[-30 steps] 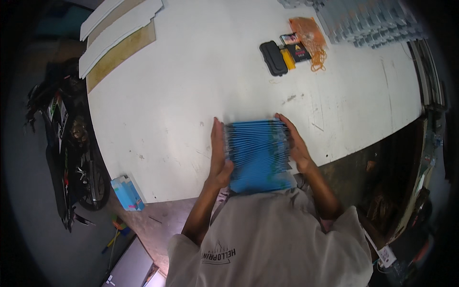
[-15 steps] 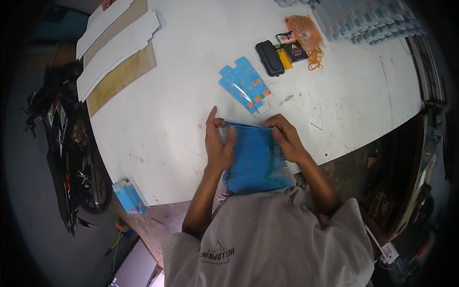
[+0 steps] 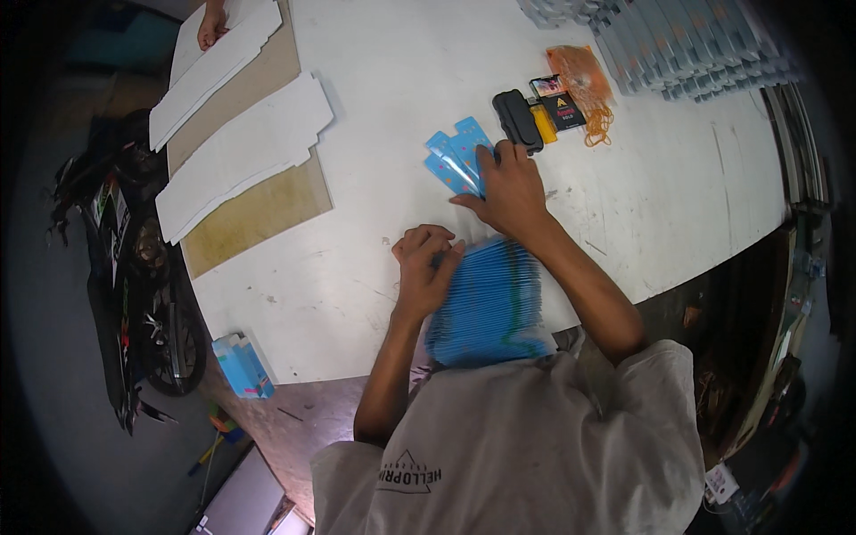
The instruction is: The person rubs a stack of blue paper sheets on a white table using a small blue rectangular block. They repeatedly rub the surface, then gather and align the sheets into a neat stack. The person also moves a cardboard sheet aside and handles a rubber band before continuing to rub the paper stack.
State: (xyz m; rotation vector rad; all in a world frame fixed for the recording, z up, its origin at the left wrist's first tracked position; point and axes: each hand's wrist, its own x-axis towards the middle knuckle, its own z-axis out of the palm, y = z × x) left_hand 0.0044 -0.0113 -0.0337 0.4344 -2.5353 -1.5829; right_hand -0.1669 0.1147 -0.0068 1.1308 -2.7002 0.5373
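Covering cartons (image 3: pixel 455 162) at twelve o'clock with spread right hand (image 3: pixel 512 187); resting half-curled left hand (image 3: pixel 427 270) at stack (image 3: pixel 486 308), cannot tell if gripping. Likely light, slick, creasable: pinch edges.

So we've got a blue spotted carton (image 3: pixel 457 163) that looks like smooth card, glossy enough to throw a bright streak. Our blue stack (image 3: pixel 486 303) reads as thin paperboard, ridged along the edges. The white tabletop (image 3: pixel 348 294) is smooth but scuffed, the black case (image 3: pixel 517 120) seems matt plastic, the orange bag (image 3: pixel 578 69) crinkly thin plastic, and our grey shirt (image 3: pixel 535 446) dull, soft cloth.
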